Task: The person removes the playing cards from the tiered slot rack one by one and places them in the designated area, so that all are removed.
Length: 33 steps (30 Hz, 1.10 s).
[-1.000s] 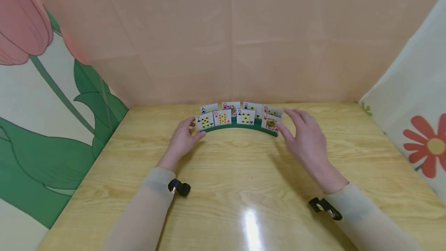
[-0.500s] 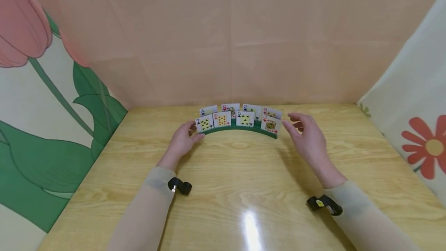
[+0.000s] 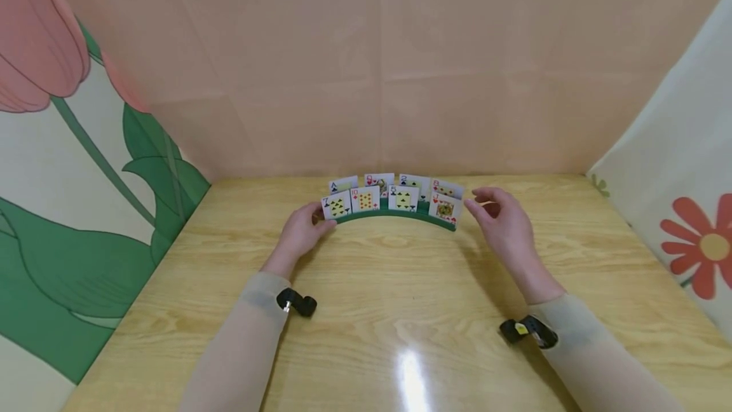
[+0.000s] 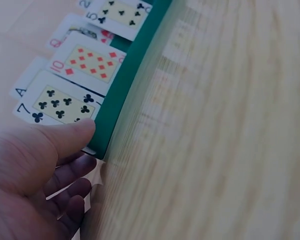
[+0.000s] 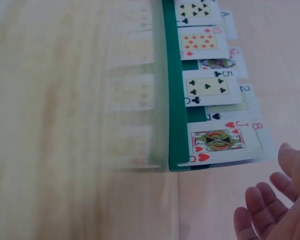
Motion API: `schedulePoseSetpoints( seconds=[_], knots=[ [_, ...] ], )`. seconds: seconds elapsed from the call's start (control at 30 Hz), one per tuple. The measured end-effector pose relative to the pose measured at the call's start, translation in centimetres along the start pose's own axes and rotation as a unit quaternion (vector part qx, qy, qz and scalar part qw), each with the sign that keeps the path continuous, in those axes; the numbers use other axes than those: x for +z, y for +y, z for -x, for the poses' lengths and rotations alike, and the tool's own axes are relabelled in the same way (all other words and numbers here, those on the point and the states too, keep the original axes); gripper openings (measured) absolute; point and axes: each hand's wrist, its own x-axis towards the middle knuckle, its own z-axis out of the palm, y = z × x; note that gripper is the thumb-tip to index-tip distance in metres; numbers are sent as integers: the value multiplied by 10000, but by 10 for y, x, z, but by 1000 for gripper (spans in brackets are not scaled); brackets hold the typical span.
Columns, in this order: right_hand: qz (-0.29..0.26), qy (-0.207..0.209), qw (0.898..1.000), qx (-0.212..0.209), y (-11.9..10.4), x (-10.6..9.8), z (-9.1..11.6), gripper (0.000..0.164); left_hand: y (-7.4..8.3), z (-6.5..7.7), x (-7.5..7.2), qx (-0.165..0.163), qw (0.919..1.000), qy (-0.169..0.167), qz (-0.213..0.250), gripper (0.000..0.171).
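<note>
Where the wooden table (image 3: pixel 366 272) is crossed nearest by two pale sleeves (image 3: pixel 243 329), both hands are reached out ahead. At eleven o'clock, the left end of the card rack (image 3: pixel 394 213) is pinched by the left hand (image 3: pixel 300 233), its thumb laid over the front and its other fingers bent. At one o'clock, the right hand (image 3: pixel 506 227) is held loosely just beside the right end; only a narrow gap is left between thumb and forefinger, and no contact is seen.

At twelve o'clock, the green rack is set with its ends curved nearer. It is judged light, stiff and rather slick, best gripped low at both ends, since the thin cards could be bent or tipped out.

In its front row are carried, left to right, the seven (image 3: pixel 336 206), ten (image 3: pixel 365 198), five (image 3: pixel 403 198) and jack (image 3: pixel 445 209); behind, the ace (image 3: pixel 343 183), queen (image 3: pixel 379 181), two (image 3: pixel 414 184) and eight (image 3: pixel 447 188) are partly covered. Farthest off, the view is closed by a pinkish backdrop (image 3: pixel 297 81).
</note>
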Motion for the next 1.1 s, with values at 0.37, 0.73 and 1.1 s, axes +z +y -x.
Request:
schedulePoseSetpoints(
  seconds=[0.37, 0.73, 1.1],
  knots=[
    [-168, 71, 9998, 109, -4, 6, -14, 49, -3, -2, 1, -62, 9999, 85, -50, 38],
    [-357, 33, 9993, 63, -4, 13, -25, 45, -6, -6, 5, -100, 9998, 87, -130, 37],
    [-340, 76, 9994, 77, -4, 17, -27, 42, -5, -4, 5, -123, 9998, 172, 2, 38]
  ],
)
